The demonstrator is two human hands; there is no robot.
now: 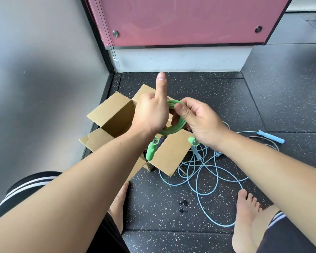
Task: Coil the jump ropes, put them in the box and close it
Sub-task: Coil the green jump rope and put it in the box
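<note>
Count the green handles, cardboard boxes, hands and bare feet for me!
Green handles: 2
Cardboard box: 1
Hands: 2, the left hand and the right hand, both holding the green jump rope
Bare feet: 2
Total: 7

Gym: speckled rubber floor mats (226, 99)

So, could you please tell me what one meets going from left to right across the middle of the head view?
left hand → green rope coil → right hand → blue handle on the floor. The cardboard box spreads behind both hands, so I leave it out.
</note>
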